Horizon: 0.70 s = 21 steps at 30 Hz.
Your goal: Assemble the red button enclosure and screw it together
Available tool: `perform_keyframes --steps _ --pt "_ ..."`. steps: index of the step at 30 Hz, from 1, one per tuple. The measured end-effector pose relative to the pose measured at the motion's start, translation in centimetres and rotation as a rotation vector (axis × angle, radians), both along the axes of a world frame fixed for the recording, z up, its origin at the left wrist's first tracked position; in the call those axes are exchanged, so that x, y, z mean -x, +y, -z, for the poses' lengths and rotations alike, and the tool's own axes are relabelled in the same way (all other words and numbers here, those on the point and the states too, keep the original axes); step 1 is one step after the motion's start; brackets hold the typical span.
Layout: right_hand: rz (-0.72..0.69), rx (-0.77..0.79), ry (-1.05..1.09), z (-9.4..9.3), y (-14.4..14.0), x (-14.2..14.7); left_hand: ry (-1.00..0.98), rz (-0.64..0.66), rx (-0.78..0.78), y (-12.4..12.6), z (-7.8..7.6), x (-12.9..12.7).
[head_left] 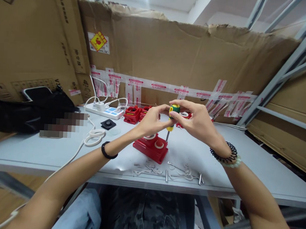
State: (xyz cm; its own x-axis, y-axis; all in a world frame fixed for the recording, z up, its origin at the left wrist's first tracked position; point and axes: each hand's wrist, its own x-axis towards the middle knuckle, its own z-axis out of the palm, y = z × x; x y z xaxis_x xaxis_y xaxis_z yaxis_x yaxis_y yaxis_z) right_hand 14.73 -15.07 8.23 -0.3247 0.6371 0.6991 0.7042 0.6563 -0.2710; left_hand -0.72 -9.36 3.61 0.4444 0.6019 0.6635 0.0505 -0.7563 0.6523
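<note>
A screwdriver (170,128) with a yellow and green handle stands nearly upright, its shaft running down to the far right corner of a red housing (151,149). My right hand (198,120) grips the upper handle between thumb and fingers. From the left, my left hand (155,121) closes its thumb and fingers round the handle lower down. The red housing rests on the table and has two round openings with pale rings. Whether the tip sits in a screw is too small to see. In front of the housing lie small screws (153,168) and metal pins with cords (184,172).
More red housings (132,114) stand at the back of the table (233,154), partly behind my hands. A white power strip (105,110), a coiled white cable (94,137) and a black square part (108,124) lie to the left. A black bag (10,114) sits farther left.
</note>
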Motion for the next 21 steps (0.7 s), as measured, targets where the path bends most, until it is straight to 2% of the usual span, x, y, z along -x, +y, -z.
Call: perform_keyframes --steps 3,5,7,11,13,16,18,19,21 --pt "0.149 -0.131 -0.026 0.09 0.17 0.55 -0.044 -0.112 0.007 -0.36 0.36 -0.37" --pt "0.215 -0.172 -0.047 0.20 0.31 0.67 -0.041 -0.127 0.016 -0.27 0.58 -0.52" --pt "0.174 -0.141 -0.054 0.26 0.39 0.47 -0.016 -0.114 0.027 -0.06 0.61 -0.46" --pt "-0.050 0.015 -0.062 0.12 0.27 -0.12 0.041 -0.062 0.034 -0.09 0.35 -0.02" --pt "-0.027 0.003 -0.075 0.04 0.23 -0.05 0.047 -0.068 0.010 -0.28 0.38 0.02" --pt "0.162 -0.107 -0.097 0.14 0.40 0.41 -0.033 -0.128 0.007 -0.34 0.71 -0.26" --pt "0.234 -0.134 -0.099 0.32 0.61 0.55 -0.062 -0.145 0.024 -0.21 0.88 -0.41" --pt "0.218 -0.117 -0.092 0.39 0.69 0.51 -0.057 -0.142 0.029 -0.15 0.88 -0.41" --pt "0.099 -0.033 -0.066 0.44 0.75 0.22 -0.023 -0.129 0.030 -0.12 0.72 -0.21"
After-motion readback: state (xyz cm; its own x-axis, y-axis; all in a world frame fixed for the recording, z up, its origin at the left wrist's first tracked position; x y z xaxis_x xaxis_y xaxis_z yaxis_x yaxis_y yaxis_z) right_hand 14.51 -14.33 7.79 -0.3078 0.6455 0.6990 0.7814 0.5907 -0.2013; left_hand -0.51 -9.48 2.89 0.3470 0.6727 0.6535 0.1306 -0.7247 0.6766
